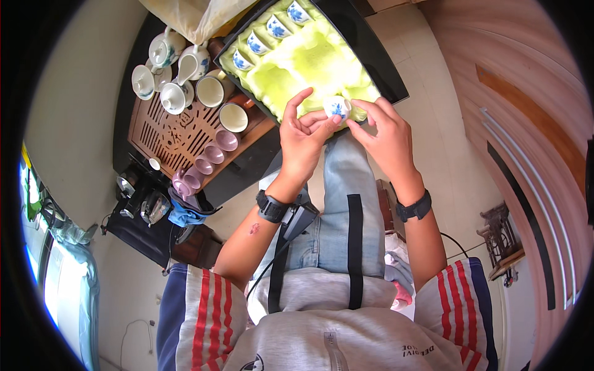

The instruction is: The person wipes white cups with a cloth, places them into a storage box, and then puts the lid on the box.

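Observation:
A small white teacup [337, 106] with a blue flower pattern is held up over the near edge of a gift box lined with yellow-green satin [303, 65]. My left hand [303, 137] grips it, with the thumb against its near side and the index finger raised. The thumb and index fingertips of my right hand [390, 133] are at the cup's right side and seem to touch it. Matching blue-flowered cups [258, 43] sit in a row of hollows along the box's left side. The middle of the lining has wide, bare hollows.
Left of the box, a slatted wooden tea tray [164, 133] carries white lidded pots [176, 97], a pitcher [194, 62], two mugs [234, 117] and several mauve cups [227, 140]. A plastic bag [201, 18] lies at the back. The box rests on a black table [387, 62].

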`<state>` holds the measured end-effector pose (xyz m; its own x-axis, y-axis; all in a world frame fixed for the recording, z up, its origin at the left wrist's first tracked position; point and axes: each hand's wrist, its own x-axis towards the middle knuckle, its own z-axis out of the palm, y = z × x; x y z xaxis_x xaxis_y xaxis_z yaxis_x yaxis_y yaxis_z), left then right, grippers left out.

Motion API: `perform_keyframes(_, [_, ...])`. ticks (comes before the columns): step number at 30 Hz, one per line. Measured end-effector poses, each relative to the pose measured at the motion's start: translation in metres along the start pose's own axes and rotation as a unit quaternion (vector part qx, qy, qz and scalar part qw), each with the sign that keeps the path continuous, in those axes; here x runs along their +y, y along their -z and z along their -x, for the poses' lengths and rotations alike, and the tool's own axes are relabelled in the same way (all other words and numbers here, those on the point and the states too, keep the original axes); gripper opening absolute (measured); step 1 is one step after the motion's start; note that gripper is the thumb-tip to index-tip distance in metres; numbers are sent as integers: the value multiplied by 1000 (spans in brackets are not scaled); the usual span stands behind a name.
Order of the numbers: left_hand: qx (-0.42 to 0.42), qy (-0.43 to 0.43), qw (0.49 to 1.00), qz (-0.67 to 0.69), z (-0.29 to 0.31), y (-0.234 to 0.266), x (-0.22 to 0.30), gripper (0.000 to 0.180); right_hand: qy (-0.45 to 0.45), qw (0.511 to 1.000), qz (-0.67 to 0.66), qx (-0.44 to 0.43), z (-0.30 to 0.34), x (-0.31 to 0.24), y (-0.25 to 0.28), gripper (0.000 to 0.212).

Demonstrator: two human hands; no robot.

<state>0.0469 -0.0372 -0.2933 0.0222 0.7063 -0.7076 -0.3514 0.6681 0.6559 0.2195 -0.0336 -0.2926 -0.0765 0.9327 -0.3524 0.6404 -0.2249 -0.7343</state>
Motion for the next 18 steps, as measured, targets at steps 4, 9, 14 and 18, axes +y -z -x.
perform_keyframes(4, [58,-9,998,-5,-5,-2,-18,54,48,997,59,-33,-10,4,-2,30])
perform_keyframes(9, [80,-35,996,-3,-9,0,-28,38,45,995,83,-32,-12,1,-6,26])
perform_keyframes(14, [122,-41,992,-12,-12,-8,-31,35,111,983,147,1,-13,-3,-12,18])
perform_keyframes(18, [165,-41,981,-93,-19,-12,-25,25,114,983,142,2,-20,-2,-16,16])
